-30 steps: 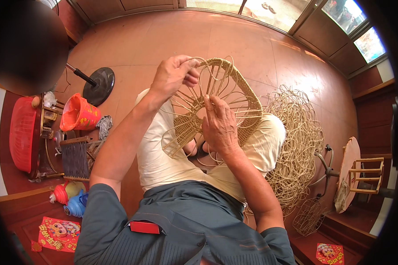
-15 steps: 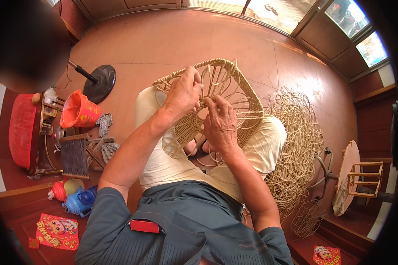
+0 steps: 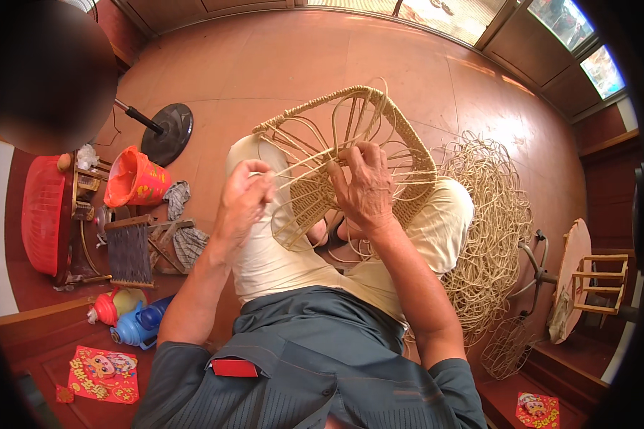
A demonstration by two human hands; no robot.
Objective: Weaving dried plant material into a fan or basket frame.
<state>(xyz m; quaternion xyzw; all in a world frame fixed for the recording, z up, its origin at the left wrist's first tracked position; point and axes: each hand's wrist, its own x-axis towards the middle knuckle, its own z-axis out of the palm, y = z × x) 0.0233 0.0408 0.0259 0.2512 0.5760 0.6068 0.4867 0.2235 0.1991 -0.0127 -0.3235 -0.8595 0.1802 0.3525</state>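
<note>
A half-woven tan basket or frame (image 3: 413,139) rests across my thighs, with a thick braided rim and open loops of cord over its middle. My left hand (image 3: 243,206), beside its left edge, is closed on a tan cord (image 3: 302,172) that stretches taut toward the centre. My right hand (image 3: 366,187) lies over the middle of the frame, with thumb and fingers pinched on the gathered cords there. The exact strands under my right fingertips are hidden. Loose loops (image 3: 371,107) stand up at the far side.
A large tangle of tan cord (image 3: 488,236) lies on the floor to the right. At left are a red bucket (image 3: 137,179), a small folding stool (image 3: 129,250), a blue bottle (image 3: 132,325) and a round black stand base (image 3: 167,134). A round-topped wooden stool (image 3: 571,275) lies tipped at far right.
My left hand has moved left and toward me from the frame's centre, drawing the cord out taut. My right hand remains at the middle. The view has shifted slightly.
</note>
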